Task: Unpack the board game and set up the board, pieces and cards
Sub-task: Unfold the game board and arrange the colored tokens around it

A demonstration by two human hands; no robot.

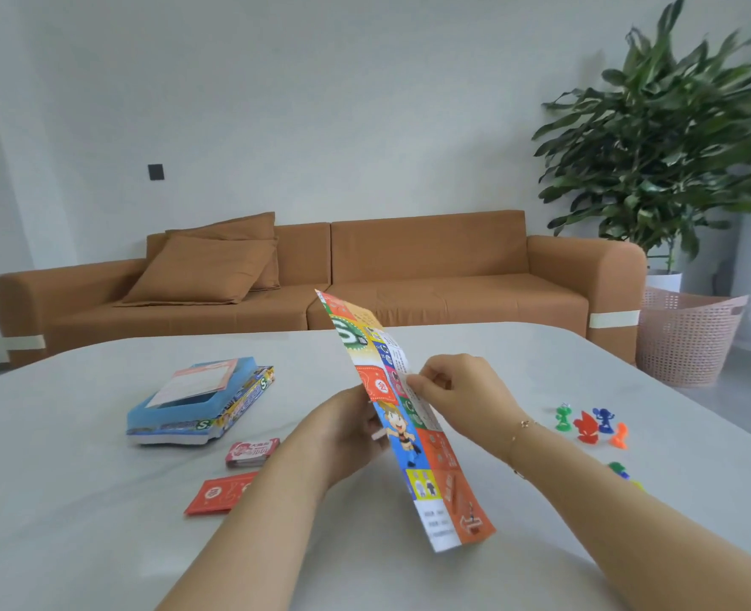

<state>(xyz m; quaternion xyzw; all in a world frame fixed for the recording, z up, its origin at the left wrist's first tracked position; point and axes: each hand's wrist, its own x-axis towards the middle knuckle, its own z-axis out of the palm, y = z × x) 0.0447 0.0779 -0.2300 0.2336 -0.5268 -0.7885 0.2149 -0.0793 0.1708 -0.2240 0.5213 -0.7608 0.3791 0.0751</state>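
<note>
A folded, brightly printed paper game board [409, 434] stands on edge above the white table [78, 544], held between both hands. My left hand [347, 429] grips its left face near the middle. My right hand [457, 390] pinches a layer of its right edge. The open blue game box [197, 403] lies at the left with a sheet inside. Two red card packs [252, 452] [219, 496] lie in front of the box. Several coloured plastic pawns [589, 425] stand at the right, with a few small pieces [620, 471] nearer me.
A brown sofa [409, 275] with cushions runs along the wall beyond the table. A large potted plant [673, 147] and a pink mesh basket [686, 337] stand at the right.
</note>
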